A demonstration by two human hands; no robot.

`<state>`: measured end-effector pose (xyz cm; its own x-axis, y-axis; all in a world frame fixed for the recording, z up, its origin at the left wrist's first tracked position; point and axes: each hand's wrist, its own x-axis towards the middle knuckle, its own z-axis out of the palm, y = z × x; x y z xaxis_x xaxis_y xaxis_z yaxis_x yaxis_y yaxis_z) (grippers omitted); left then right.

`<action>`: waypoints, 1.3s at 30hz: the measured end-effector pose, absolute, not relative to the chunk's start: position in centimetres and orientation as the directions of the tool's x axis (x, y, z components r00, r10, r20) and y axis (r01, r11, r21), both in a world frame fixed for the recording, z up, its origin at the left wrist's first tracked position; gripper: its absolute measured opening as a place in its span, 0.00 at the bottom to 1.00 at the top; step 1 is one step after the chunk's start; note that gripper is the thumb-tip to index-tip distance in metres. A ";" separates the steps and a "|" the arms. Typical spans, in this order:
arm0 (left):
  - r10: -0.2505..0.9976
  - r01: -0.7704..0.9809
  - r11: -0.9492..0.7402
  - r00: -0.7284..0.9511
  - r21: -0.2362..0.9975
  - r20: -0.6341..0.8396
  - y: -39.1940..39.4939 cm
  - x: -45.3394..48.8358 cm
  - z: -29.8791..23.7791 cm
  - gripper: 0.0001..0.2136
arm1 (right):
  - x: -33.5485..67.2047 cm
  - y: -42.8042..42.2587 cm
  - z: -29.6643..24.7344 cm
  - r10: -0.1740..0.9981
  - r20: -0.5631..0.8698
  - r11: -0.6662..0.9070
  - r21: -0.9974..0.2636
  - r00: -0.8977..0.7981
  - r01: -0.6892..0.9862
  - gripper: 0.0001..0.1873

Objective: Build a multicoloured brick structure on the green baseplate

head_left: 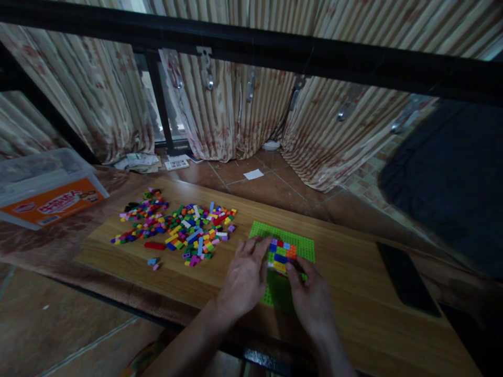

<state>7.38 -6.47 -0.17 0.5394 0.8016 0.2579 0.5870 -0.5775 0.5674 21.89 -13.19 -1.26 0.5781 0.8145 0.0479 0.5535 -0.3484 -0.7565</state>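
Observation:
A block of multicoloured toy bricks (281,256) in red, blue, orange, yellow and white sits on a green studded baseplate (304,245). My left hand (244,269) lies along the block's left side, fingers stretched towards its far left corner and nothing visible in them. At the right front corner, my right hand (312,293) has its thumb and bent fingers closed on the block's edge. The fingers hide part of that side, so I cannot tell whether a single loose brick is also in them. Shadow covers the front of the baseplate.
Loose toy bricks (192,230) lie in a broad pile on the wooden tabletop (346,262), left of the baseplate. A clear plastic box (51,188) with an orange label stands at far left. A dark flat panel (406,277) lies at right. Curtains (220,110) hang behind.

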 end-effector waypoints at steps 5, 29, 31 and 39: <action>0.724 0.585 -0.649 0.671 0.486 0.160 -7.8 8.7 -0.4 0.27 | 20.3 -13.3 -1.7 0.808 0.043 -0.371 -0.738 0.588 0.563 0.39; 0.790 0.743 -0.553 0.611 0.378 -0.046 -8.2 10.2 0.2 0.27 | 19.7 -13.7 -2.6 0.793 0.067 -0.315 -0.806 0.606 0.501 0.35; 0.788 0.736 -0.552 0.614 0.393 -0.044 -8.2 10.1 0.2 0.27 | 19.8 -13.8 -2.5 0.797 0.062 -0.302 -0.819 0.600 0.487 0.33; 0.789 0.720 -0.551 0.615 0.421 -0.018 -8.1 10.0 -1.0 0.29 | 20.3 -13.6 -2.1 0.767 0.041 -0.292 -0.866 0.640 0.405 0.30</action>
